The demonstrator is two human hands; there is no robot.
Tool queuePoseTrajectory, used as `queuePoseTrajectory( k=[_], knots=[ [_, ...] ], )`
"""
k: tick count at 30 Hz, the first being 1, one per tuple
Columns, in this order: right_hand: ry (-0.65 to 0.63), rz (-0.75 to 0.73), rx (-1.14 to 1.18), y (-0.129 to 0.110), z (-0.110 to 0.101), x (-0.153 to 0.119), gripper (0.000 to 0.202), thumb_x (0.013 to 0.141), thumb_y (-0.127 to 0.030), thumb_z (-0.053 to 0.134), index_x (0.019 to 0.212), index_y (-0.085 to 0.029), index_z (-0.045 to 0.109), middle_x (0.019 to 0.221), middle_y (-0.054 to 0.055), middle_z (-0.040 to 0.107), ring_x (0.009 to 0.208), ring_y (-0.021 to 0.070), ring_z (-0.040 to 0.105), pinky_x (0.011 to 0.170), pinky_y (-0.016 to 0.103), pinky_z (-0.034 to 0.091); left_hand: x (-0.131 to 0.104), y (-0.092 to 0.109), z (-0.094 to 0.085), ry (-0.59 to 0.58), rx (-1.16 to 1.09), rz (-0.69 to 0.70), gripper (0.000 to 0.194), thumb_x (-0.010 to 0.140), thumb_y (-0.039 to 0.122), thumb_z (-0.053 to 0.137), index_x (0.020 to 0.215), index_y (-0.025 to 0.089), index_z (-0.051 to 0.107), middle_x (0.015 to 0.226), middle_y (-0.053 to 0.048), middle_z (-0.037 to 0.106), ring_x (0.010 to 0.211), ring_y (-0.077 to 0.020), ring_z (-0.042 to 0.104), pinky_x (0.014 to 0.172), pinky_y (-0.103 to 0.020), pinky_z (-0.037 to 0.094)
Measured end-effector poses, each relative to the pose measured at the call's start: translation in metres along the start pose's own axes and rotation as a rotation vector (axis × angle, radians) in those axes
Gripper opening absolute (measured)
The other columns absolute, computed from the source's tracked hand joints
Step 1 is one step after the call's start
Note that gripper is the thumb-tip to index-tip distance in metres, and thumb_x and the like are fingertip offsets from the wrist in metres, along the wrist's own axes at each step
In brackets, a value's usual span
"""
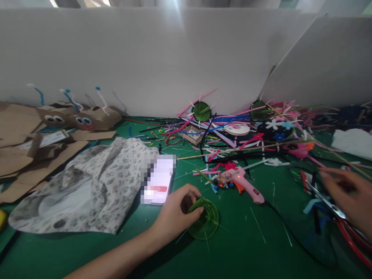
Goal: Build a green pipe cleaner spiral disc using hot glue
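Observation:
My left hand (181,211) pinches the edge of a round green coil (207,223) low over the green table, its thumb on top. At the right, my right hand (347,193) is smeared by motion beside metal scissors (327,202) with red handles; whether it holds anything is unclear. Between the hands, a pink glue gun (247,185) with an orange light lies on colourful scraps, and its dark cord runs to the right. A lit phone (162,180) lies just beyond my left hand.
A patterned cloth (116,186) and cut cardboard (17,170) cover the left side. Two decorated cardboard pieces with eyes stand behind. Pipe cleaners, felt flowers and a white ribbon roll (237,129) are heaped by the pale partition (130,58). White tissue (353,142) lies far right.

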State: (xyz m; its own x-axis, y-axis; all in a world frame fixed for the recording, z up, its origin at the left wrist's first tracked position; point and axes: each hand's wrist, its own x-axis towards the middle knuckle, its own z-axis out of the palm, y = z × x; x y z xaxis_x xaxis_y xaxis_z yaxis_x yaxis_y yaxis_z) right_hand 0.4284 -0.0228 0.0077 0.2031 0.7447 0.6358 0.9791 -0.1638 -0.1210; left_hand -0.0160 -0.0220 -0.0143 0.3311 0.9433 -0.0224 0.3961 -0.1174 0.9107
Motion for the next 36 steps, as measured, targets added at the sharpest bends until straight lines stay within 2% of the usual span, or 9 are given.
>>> queuePoseTrajectory(
  k=[5,7,9,13,19,23,27,32,36],
  knots=[
    [-0.187,-0.245,0.323,-0.165,-0.020,0.033,0.030,0.087,-0.050,0.050,0.085,-0.025,0.068,0.082,0.003,0.070,0.069,0.0151,0.062,0.064,0.028,0.046,0.000,-0.001,0.000,-0.003,-0.025,-0.013,0.027,0.075,0.018,0.063,0.098,0.021,0.050,0.077,0.005,0.053,0.060,-0.0103,0.050,0.053,-0.022,0.036],
    [-0.415,-0.347,0.296,-0.219,-0.016,0.041,0.026,0.088,-0.041,0.050,0.078,-0.025,0.068,0.085,0.002,0.070,0.074,0.0162,0.062,0.064,0.028,0.044,0.000,-0.002,0.001,-0.006,-0.029,-0.010,0.026,0.076,0.018,0.062,0.098,0.021,0.049,0.076,0.005,0.053,0.061,-0.0106,0.051,0.053,-0.022,0.037],
    [-0.692,-0.444,0.153,-0.262,-0.006,0.045,0.028,0.087,-0.037,0.051,0.070,-0.022,0.067,0.079,0.005,0.070,0.077,0.0203,0.063,0.061,0.029,0.042,0.000,-0.003,0.001,-0.008,-0.041,-0.003,0.026,0.076,0.017,0.062,0.098,0.021,0.048,0.076,0.005,0.053,0.061,-0.0108,0.051,0.054,-0.022,0.037],
    [-0.867,-0.542,0.171,-0.306,0.023,0.047,0.019,0.068,-0.030,0.073,0.056,-0.019,0.063,0.066,0.008,0.068,0.071,0.0238,0.064,0.058,0.028,0.041,0.000,-0.004,0.001,-0.010,-0.061,0.008,0.027,0.075,0.016,0.062,0.098,0.021,0.047,0.074,0.006,0.051,0.060,-0.0105,0.051,0.053,-0.021,0.036],
    [-0.733,-0.516,0.424,-0.297,0.031,0.055,0.008,0.083,-0.025,0.059,0.078,-0.020,0.062,0.077,0.003,0.070,0.073,0.0176,0.065,0.064,0.026,0.045,-0.001,-0.002,0.000,-0.009,-0.054,-0.005,0.030,0.074,0.016,0.063,0.099,0.021,0.047,0.075,0.006,0.052,0.060,-0.0100,0.051,0.052,-0.021,0.036],
    [-0.294,-0.329,0.730,-0.264,0.005,0.067,0.024,0.099,-0.036,0.032,0.110,-0.020,0.048,0.099,0.007,0.068,0.087,0.0140,0.065,0.077,0.026,0.049,0.000,-0.003,-0.001,-0.003,-0.052,0.018,0.039,0.075,0.016,0.064,0.108,0.023,0.046,0.078,0.006,0.053,0.060,-0.0095,0.051,0.053,-0.020,0.037],
    [0.176,-0.124,0.692,-0.207,-0.019,0.075,0.025,0.094,-0.041,0.047,0.105,-0.021,0.057,0.093,0.008,0.068,0.080,0.0183,0.065,0.076,0.032,0.050,0.000,-0.005,-0.001,-0.006,-0.047,0.055,0.047,0.076,0.017,0.063,0.119,0.026,0.046,0.083,0.005,0.053,0.062,-0.0095,0.051,0.054,-0.020,0.039],
    [-0.275,-0.301,0.288,-0.159,-0.021,0.069,0.023,0.084,-0.042,0.061,0.089,-0.022,0.072,0.091,0.006,0.072,0.087,0.0256,0.064,0.078,0.039,0.047,-0.001,-0.006,0.000,-0.023,-0.019,0.082,0.049,0.077,0.016,0.062,0.123,0.028,0.048,0.080,0.005,0.051,0.062,-0.0095,0.049,0.055,-0.021,0.038],
    [-0.514,-0.425,0.559,-0.193,-0.020,0.048,0.021,0.088,-0.040,0.060,0.092,-0.025,0.073,0.097,0.003,0.071,0.091,0.0189,0.064,0.081,0.032,0.047,-0.001,-0.004,0.000,-0.057,-0.023,0.129,0.049,0.078,0.015,0.061,0.123,0.028,0.050,0.078,0.005,0.048,0.061,-0.0092,0.046,0.055,-0.021,0.037]
  ],
)
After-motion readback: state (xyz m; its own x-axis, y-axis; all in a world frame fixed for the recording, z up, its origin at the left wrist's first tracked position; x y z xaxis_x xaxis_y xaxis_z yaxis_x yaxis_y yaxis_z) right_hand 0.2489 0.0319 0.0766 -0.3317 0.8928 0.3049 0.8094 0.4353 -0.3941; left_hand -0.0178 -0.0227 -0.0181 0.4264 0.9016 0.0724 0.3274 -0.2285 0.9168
